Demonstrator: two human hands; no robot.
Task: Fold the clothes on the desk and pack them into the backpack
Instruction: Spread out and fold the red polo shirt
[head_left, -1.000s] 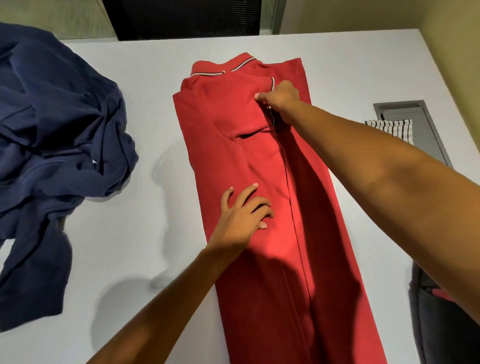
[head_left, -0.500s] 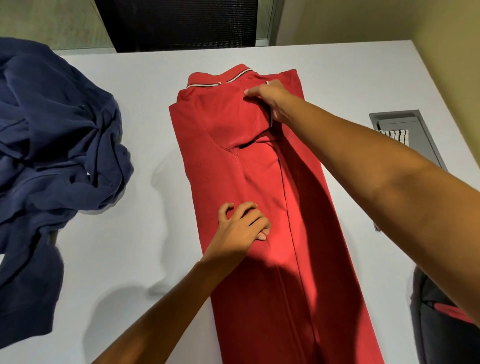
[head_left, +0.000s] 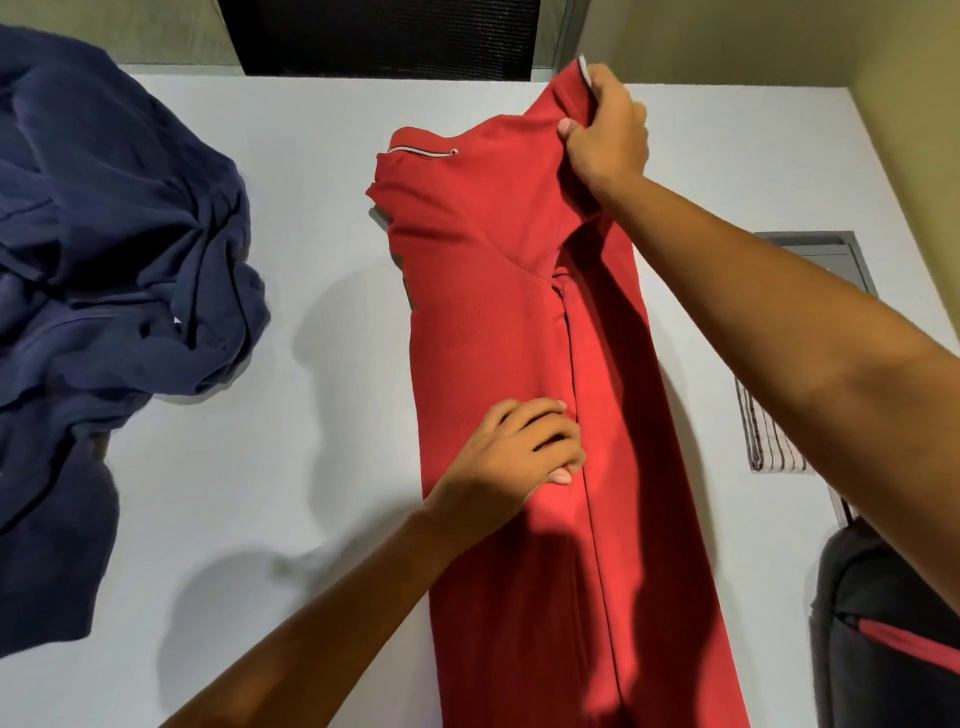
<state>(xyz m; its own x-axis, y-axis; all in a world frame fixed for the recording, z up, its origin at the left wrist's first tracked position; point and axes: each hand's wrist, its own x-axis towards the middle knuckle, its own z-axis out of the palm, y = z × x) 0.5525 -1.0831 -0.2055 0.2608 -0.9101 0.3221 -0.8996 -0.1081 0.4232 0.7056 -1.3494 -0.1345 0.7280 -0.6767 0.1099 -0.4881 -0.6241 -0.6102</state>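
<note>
1. Biggest change from half a second back: your right hand (head_left: 605, 137) was down on the folded sleeve near the collar, and now you're lifting that end of the red shirt (head_left: 498, 322) up off the desk (head_left: 291, 171). The top right part is peaking up toward the far edge.
2. Your left hand (head_left: 524, 447) hasn't really gone anywhere. It's sitting on the middle of the shirt like before, just with the fingers curled in more.
3. The blue shirt (head_left: 104, 260) is lying in the same crumpled heap on the left side of the desk, well apart from the red one.
4. Count: two shirts on the desk, one red and one blue. One backpack (head_left: 883, 623), dark with a red stripe, peeking in at the lower right edge. One striped cloth (head_left: 769, 436) showing under your right forearm, next to a grey panel (head_left: 826, 260) set into the desk. Two hands, both bare.
5. Right hand pose: you're reaching far out with the arm nearly straight, fingers and thumb closed tight, pinching a bunch of red fabric with the trimmed edge poking out above your knuckles.
6. Left hand pose: the arm is coming in from the lower left, palm down, fingers bent and pressed together on the fabric right beside the long centre fold. It's pressing, not gripping anything.
7. The red shirt is running in a long narrow strip down the middle of the desk toward you, lower part flat.
</note>
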